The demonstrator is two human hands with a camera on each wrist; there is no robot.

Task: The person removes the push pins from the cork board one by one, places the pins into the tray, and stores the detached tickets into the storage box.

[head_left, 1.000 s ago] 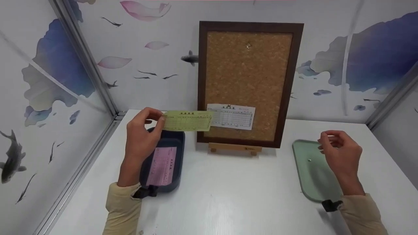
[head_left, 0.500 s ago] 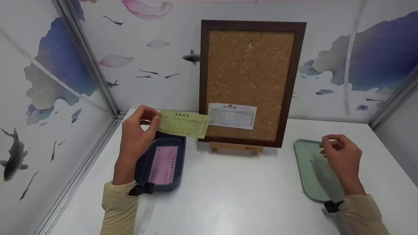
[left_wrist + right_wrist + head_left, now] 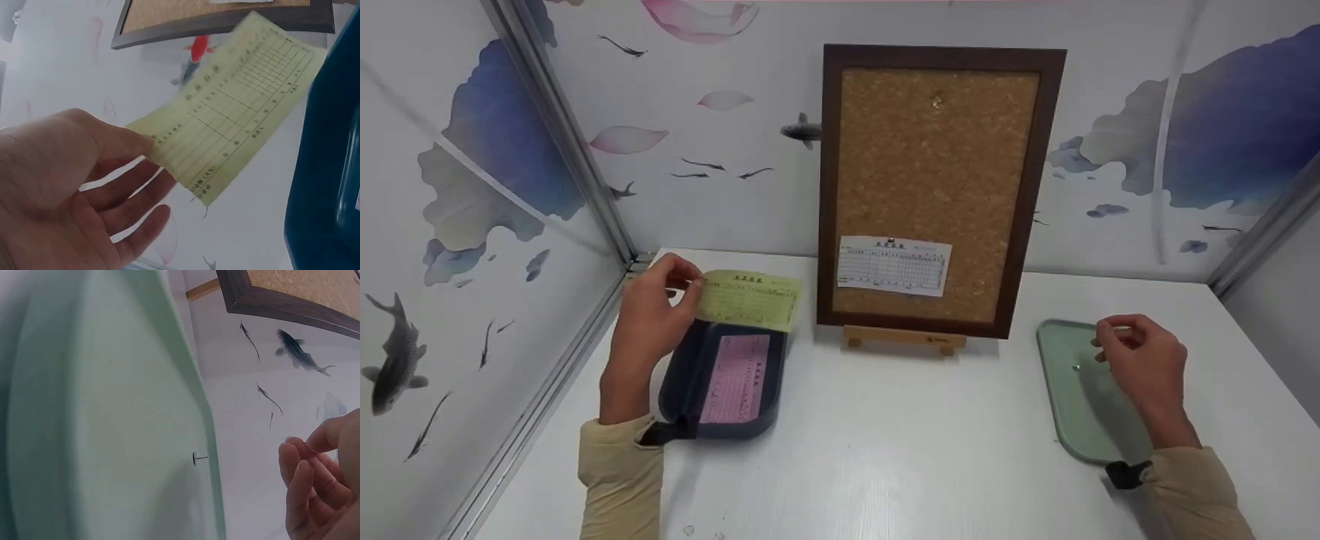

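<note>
Left hand [image 3: 649, 319]: grip pinched on the left end of a yellow-green form slip [image 3: 748, 300], thumb on top and the other fingers [image 3: 132, 194] spread loosely beneath it in the left wrist view. The slip is held in the air above the far end of a dark blue tray [image 3: 682, 390], tilted slightly down to the right. The tray sits on the white desk [image 3: 885, 450] at left, and a pink slip [image 3: 735, 379] lies flat inside it.

Right hand [image 3: 1140, 360]: hovers over the far part of a pale green tray [image 3: 1065, 405] at right. Fingers are curled with the tips drawn together; whether anything small is pinched between them cannot be told. One pushpin [image 3: 199, 457] lies on the green tray's surface, just left of that hand and apart from it.

Between the two trays, at the far side of the desk, a cork board [image 3: 934, 165] in a dark brown frame stands on a small wooden easel [image 3: 904, 339]. A white printed form [image 3: 894, 265] is pinned low on the cork. A second pin [image 3: 936, 101] sits near the top of the board.
</note>
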